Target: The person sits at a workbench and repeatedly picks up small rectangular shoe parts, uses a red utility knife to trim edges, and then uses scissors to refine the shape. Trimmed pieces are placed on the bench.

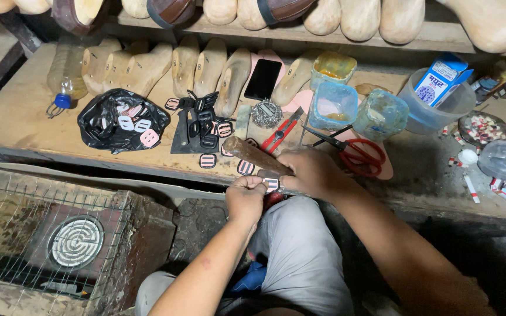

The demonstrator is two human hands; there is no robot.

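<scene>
Workbench (24,120) wide, wooden, cluttered; shoe lasts (147,64) rowed at back. Black bag (98,126) of buckle pieces far left of your hands. Hammer (257,155): long axis runs up-left from your right hand (311,172), which is wrapped tight round handle. Left hand (245,196) just below head, pinching small striped buckle piece (272,184) at bench edge, fingers closed.

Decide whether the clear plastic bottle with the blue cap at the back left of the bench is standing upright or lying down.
Lying down. The bottle rests on its side on the wooden bench, its blue cap pointing toward the near edge, beside the wooden shoe lasts.
</scene>
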